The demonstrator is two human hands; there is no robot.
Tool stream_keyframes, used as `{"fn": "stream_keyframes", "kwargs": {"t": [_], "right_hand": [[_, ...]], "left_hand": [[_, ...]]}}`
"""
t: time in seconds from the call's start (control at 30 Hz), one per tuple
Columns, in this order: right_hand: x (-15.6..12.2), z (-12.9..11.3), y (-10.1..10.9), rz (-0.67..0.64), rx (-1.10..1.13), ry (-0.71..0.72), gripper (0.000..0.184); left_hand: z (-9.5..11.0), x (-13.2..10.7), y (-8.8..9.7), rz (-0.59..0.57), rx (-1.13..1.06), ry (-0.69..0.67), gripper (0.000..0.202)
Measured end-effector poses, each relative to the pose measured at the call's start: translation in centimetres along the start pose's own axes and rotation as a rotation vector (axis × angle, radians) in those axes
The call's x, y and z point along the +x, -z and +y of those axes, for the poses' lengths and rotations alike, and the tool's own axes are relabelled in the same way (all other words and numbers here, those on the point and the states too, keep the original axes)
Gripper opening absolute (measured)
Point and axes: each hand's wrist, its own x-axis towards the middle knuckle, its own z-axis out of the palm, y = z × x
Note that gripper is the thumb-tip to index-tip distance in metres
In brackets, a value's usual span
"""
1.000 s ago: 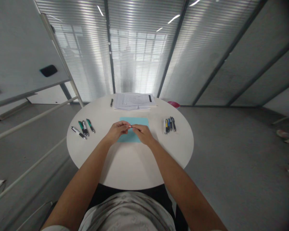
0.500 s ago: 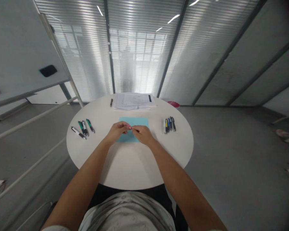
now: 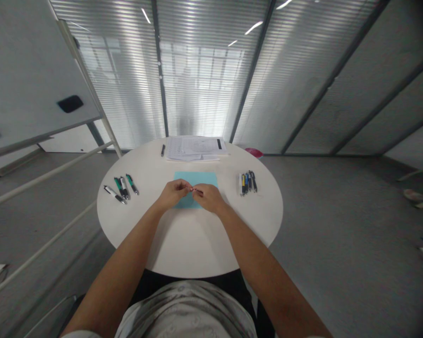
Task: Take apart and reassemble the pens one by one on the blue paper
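My left hand (image 3: 175,193) is closed in a pinch over the blue-green sheet (image 3: 197,177). My right hand (image 3: 207,196) meets it there, fingertips almost touching the left ones. Between the two sets of fingers runs a tiny slim pen-like piece (image 3: 192,189), reddish with a dark part towards the right hand. Most of it is hidden by the fingers, so its exact kind is unclear. The sheet lies flat on the round white table (image 3: 193,253), partly covered by both hands.
Several pens (image 3: 122,188), green, black and white, lie at the left. At the right is a row of pens (image 3: 247,182) in white, yellow, blue and black. A paper stack (image 3: 193,149) and a dark pen (image 3: 162,150) lie at the back. A white-framed board (image 3: 42,61) stands left.
The fingers have shifted slightly around the small piece, and my left fingertips are a little further right and lower. The pens and papers have stayed put.
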Motion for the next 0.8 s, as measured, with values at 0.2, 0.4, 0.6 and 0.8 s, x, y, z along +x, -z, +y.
{"fn": "stream_keyframes", "kwargs": {"t": [0.2, 0.4, 0.6, 0.8], "right_hand": [[0.2, 0.2, -0.1, 0.013, -0.036, -0.009, 0.013], [0.2, 0.5, -0.4, 0.027, -0.042, 0.01, 0.015], [-0.1, 0.8, -0.9, 0.084, 0.123, -0.062, 0.026], [-0.1, 0.7, -1.1, 0.084, 0.184, -0.055, 0.014]], "left_hand": [[0.7, -0.2, -0.1, -0.002, -0.032, 0.028, 0.02], [0.7, -0.2, -0.2, -0.001, -0.027, 0.025, 0.022], [-0.6, 0.1, 0.1, 0.054, -0.036, 0.019, 0.024], [-1.2, 0.1, 0.3, 0.076, -0.087, 0.057, 0.027]]}}
